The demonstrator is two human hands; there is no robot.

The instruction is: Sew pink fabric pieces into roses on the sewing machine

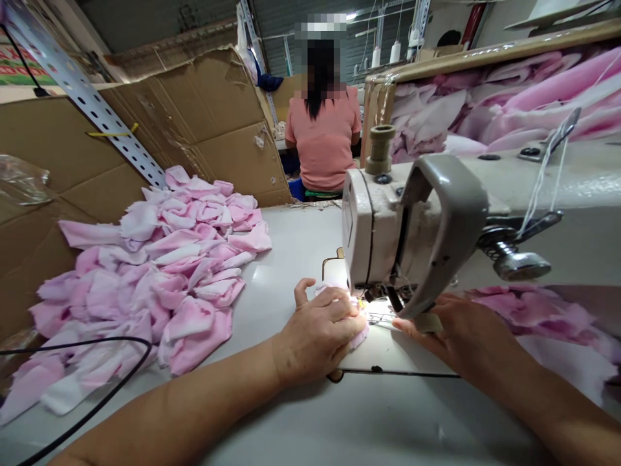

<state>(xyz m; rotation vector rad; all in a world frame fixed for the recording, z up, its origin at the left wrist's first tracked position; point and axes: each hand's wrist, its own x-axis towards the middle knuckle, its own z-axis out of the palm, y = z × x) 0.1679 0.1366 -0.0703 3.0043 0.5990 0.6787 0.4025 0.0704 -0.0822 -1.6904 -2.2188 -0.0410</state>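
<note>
A white sewing machine (412, 213) stands on the table, its small lamp lighting the needle area. Just left of the needle, my left hand (323, 327) is closed over a small piece of pink and white fabric (359, 336), most of it hidden under the fingers. My right hand (451, 327) rests on the machine bed right of the needle, its thumb or finger pointing toward the presser foot; its other fingers are partly hidden behind the machine's guard. White thread (543, 175) runs down to the tension knob (521, 259).
A heap of pink and white fabric pieces (165, 259) lies on the left, against cardboard (194, 123). A black cable (121, 382) crosses the front left. More pink fabric (557, 323) lies right of the machine, and a full box (436, 110) stands behind. A person (323, 142) sits ahead.
</note>
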